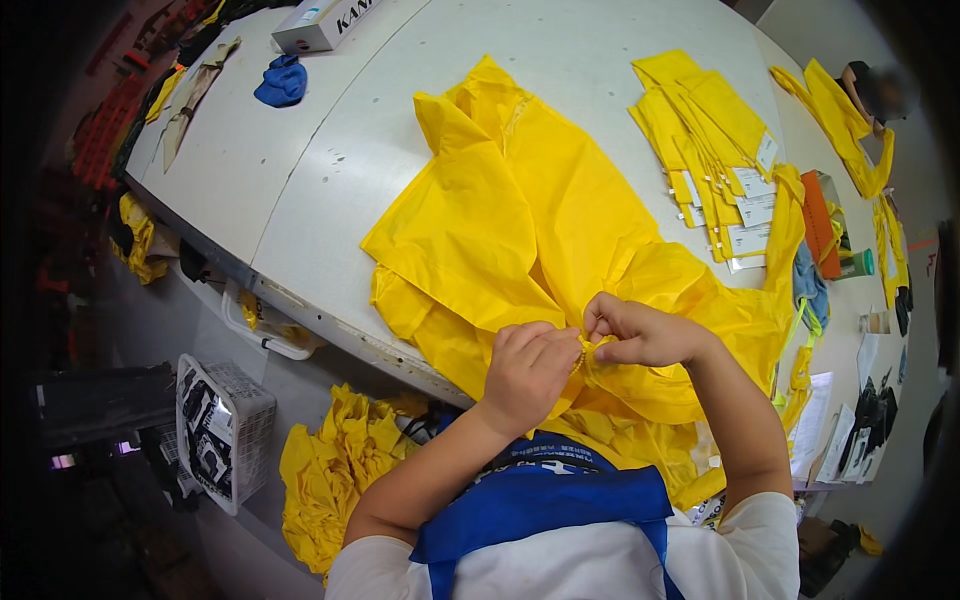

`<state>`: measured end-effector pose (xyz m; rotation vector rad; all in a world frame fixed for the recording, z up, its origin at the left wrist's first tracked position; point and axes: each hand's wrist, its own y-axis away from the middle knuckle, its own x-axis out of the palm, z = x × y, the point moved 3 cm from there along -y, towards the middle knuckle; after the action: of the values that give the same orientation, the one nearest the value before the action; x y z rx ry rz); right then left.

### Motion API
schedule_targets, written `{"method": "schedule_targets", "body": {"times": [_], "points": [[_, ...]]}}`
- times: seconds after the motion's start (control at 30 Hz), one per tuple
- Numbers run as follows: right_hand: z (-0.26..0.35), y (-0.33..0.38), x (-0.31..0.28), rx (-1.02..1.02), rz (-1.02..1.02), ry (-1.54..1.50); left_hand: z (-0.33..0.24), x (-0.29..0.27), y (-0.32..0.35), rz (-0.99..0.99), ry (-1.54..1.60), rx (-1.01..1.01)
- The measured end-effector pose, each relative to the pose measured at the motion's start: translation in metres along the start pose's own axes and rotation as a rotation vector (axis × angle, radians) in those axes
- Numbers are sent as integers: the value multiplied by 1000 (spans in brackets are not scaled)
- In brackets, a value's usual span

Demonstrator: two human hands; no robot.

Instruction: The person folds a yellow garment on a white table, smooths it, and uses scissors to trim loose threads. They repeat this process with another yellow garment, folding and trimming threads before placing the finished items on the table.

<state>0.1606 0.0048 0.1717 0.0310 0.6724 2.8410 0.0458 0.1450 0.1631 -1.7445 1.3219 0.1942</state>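
Note:
A large yellow garment [560, 190] of thin, smooth cloth lies spread and rumpled on the white table, its near part hanging over the edge toward me. My left hand [530, 372] is closed, fingertips pinching the garment close to my body. Beside it, my right hand [640, 333] is closed too, thumb and forefinger gripping the same spot. A toothed yellow strip, like a zipper [577, 362], shows between the two hands. The fingers partly hide it, and its end cannot be made out.
Flat yellow pieces with white labels [700, 140] lie at the far right. A blue cloth [281, 81] and a box [318, 25] are at the far left. Below the table stand a white basket [255, 440] and a yellow cloth heap [340, 470]. Another person [880, 95] is at the right.

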Motion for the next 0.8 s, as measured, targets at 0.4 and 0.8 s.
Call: {"method": "schedule_targets", "body": {"times": [0.4,0.8], "points": [[0,-2,3,-174,-438,114,3,-4,-12,224,155,4],[-8,38,69,-354,-898,753,32,9,-37,761,82,-185]]}}
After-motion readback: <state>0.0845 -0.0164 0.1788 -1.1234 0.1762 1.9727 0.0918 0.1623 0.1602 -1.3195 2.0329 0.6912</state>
